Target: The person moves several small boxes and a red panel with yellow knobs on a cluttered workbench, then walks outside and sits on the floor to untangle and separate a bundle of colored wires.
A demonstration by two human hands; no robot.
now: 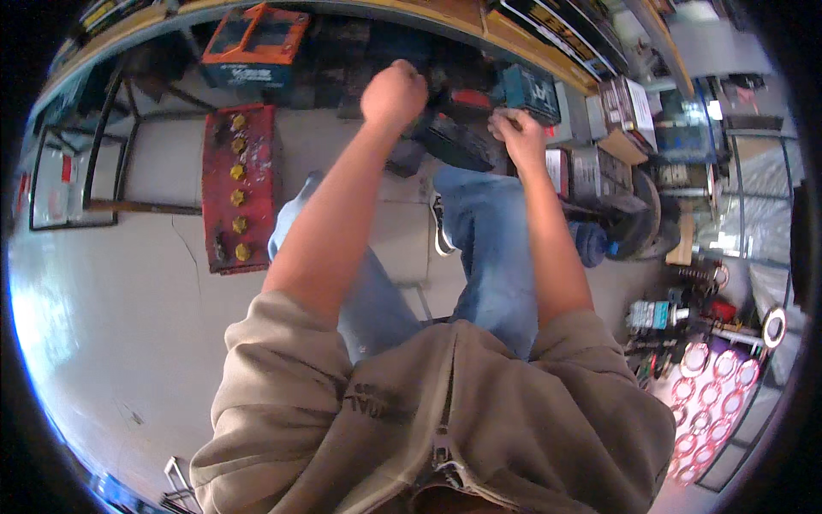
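Note:
I sit with bent knees over the floor, both forearms reaching forward. My left hand [394, 95] is curled with its back up, over dark objects in shadow; its fingers and whatever they may grip are hidden. My right hand [517, 128] is beside a dark teal box [532, 94], thumb and fingertips drawn close together; I cannot tell whether something small lies between them. Between and below the hands is a black, blurred object [459, 142], its kind unclear. A red piece [472, 98] shows just behind it.
A red battery with yellow caps [208, 193] stands at left, beside a black metal frame [144, 205]. An orange and teal carton [247, 70] is under the shelf edge [411, 14]. Boxes [600, 172] and a blue water bottle [587, 244] stand right of my leg.

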